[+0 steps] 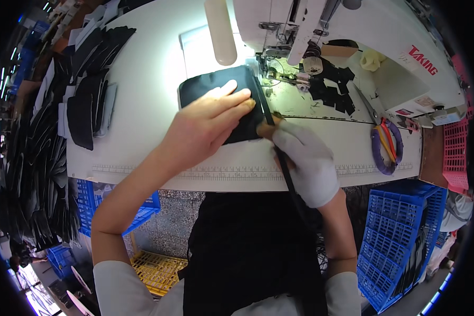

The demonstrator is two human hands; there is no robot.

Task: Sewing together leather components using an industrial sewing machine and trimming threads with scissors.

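A black rectangular panel with rounded corners lies on the white table at the sewing machine's needle area. My bare left hand rests flat on it, fingers stretched out and pressing near its right side. In a white glove with bare fingertips, my right hand pinches a narrow black strip at the panel's lower right edge. From the machine's presser foot the strip runs along the panel's right edge, past my right hand and down toward my lap. The fingertips of that hand are partly hidden.
The sewing machine fills the upper right. Scissors with purple-wrapped and orange handles lie at right, near black scraps. Stacked dark fabric pieces stand at left. A blue crate sits below right, and a ruler strip edges the table.
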